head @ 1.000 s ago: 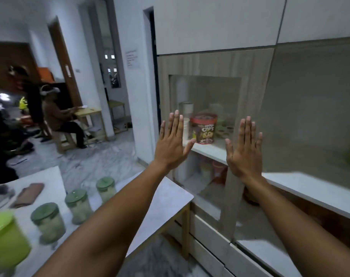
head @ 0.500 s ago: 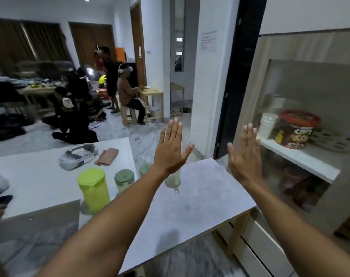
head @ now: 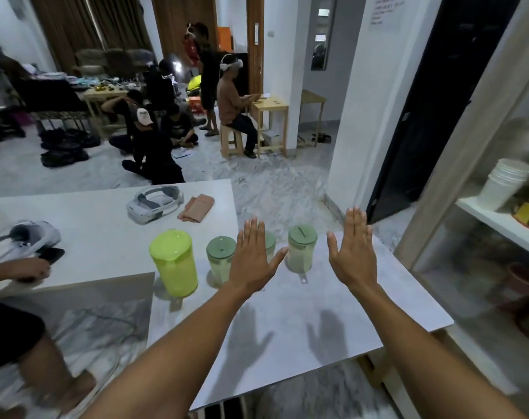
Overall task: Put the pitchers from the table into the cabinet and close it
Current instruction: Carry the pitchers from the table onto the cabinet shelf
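Several pitchers stand in a row on the grey table (head: 287,322). At the left is a tall lime-green pitcher (head: 174,263). Right of it are clear pitchers with dull-green lids: one (head: 220,261), one mostly hidden behind my left hand (head: 269,241), and one (head: 301,252) at the right. My left hand (head: 252,261) hovers flat above the row, fingers apart, holding nothing. My right hand (head: 353,252) is spread the same way, just right of the rightmost pitcher. The cabinet (head: 483,207) with its glass-fronted door is at the right edge.
A second white table (head: 91,237) at the left carries a white headset (head: 154,202), a folded brown cloth (head: 196,207) and another headset (head: 24,240); a person's hand rests on it. Paper cups (head: 505,186) sit on the cabinet shelf. Several people occupy the room behind.
My view has swung left and down from the cabinet to the table. Both hands stay raised and spread, now over the pitchers instead of in front of the cabinet door.
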